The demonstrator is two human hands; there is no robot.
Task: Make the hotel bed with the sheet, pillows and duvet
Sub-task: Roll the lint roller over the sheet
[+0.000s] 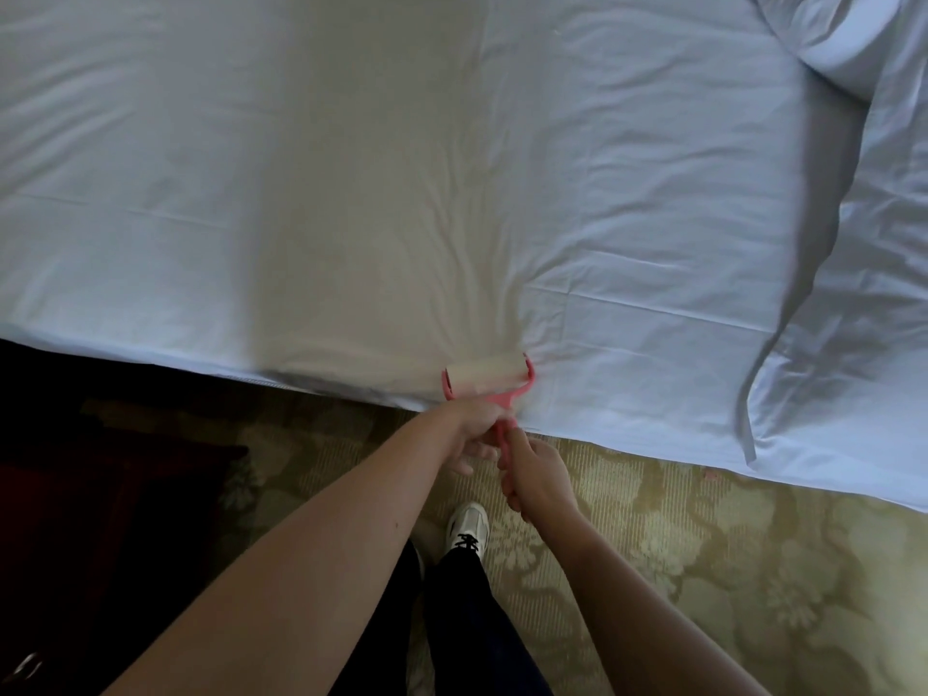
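Sheet [351,193] white, creased (folds fan from lint roller [484,381]); left hand [469,434], right hand [535,474] fingers apparently grasp handle.

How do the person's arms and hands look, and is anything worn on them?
The left forearm and the right forearm are bare; no sleeve shows. The left hand and the right hand wear no gloves, and no watch, ring or bracelet is visible.

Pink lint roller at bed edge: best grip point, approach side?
Grip the pink plastic lint roller by its slim handle, from the floor side. Its roll lies crosswise on the white sheet; the handle juts past the bed edge, where left hand and right hand hold it.
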